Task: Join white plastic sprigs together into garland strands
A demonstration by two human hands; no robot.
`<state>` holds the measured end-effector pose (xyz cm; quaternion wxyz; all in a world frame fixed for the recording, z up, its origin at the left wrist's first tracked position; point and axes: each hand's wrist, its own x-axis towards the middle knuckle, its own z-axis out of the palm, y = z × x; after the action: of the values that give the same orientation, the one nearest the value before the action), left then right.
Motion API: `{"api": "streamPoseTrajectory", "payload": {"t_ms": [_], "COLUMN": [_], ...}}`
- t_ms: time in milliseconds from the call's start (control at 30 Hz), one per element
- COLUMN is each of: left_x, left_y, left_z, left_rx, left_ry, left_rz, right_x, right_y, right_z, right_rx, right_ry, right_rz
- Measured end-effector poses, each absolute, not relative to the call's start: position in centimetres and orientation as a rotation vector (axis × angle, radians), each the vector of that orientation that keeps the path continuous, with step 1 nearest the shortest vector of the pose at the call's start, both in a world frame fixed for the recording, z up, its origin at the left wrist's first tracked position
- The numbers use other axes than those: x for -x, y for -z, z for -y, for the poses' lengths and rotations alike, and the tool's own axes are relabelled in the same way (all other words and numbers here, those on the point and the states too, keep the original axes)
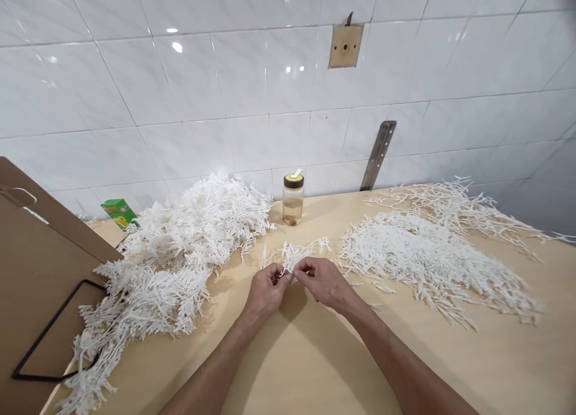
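Between my hands is a small white branching sprig point(293, 254), its thin twigs fanning out toward the wall. My left hand point(269, 289) pinches the near end of it, fingers closed. My right hand point(324, 281) is pinched right beside, thumb and fingertips meeting at the same end; the exact spot they grip is partly hidden by the fingers. A heap of bushy white artificial sprigs point(180, 247) lies to the left. On the right lies a flatter pile of small white sprig pieces point(432, 259), with longer bare white stems point(450, 202) behind it.
A clear jar with a dark-rimmed yellow lid point(293, 205) stands near the wall, partly filled with liquid. At left are a brown cardboard box point(40, 271), a black wire frame point(38, 346) and a green carton point(119, 212). A metal bracket point(378, 156) leans against the tiles.
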<state>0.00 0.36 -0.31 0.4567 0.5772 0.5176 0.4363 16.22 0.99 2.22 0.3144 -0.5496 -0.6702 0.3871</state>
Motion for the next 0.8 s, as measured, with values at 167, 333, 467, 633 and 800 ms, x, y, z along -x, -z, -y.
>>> {"api": "streamPoseTrajectory", "payload": {"t_ms": [167, 333, 467, 633, 800], "left_x": [0.2, 0.1, 0.0, -0.1, -0.3], "left_y": [0.1, 0.4, -0.1, 0.1, 1.0], "left_z": [-0.4, -0.7, -0.5, -0.4, -0.2], "left_rx": [-1.476, -1.497, -1.495, -1.438, -1.667], "left_ry": [-1.078, -1.072, -1.059, -1.06, -1.141], "left_rz": [-1.3, -1.412, -1.407, -1.4, -1.51], "right_x": [-15.8, -15.5, -15.5, -15.6, -15.3], "right_y": [-2.0, -1.4, -1.5, -1.8, -1.5], "right_z": [-0.8, -0.7, -0.6, -0.6, -0.7], "right_rx": [1.45, 1.482, 1.523, 1.514, 1.553], "right_ry": [-0.978, -0.972, -1.118, -1.234, -1.166], "right_rz": [1.826, 1.813, 1.772, 1.704, 1.722]}}
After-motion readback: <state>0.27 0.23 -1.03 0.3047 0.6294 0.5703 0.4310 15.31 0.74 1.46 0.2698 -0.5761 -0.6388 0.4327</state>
